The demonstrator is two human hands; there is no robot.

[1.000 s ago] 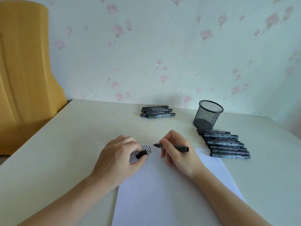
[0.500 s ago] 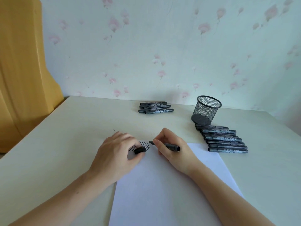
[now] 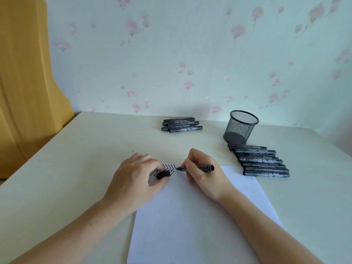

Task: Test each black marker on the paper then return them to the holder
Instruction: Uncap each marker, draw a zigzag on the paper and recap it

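Black marker (image 3: 198, 168) pinched in right hand (image 3: 204, 174) fingers, tip on paper (image 3: 190, 225); left hand (image 3: 133, 181) fingers clamp cap (image 3: 163, 174). Holder (image 3: 240, 127) far right on worktop (image 3: 76, 159).

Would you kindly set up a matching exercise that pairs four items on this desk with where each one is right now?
Things:
1. marker cap
2. uncapped marker
3. mesh holder
4. sheet of paper

Places:
A. lying flat under both hands
B. standing near the wall, no markers in it
C. pinched in the left hand
D. gripped in the right hand, tip at the paper

Pairs: 1-C, 2-D, 3-B, 4-A
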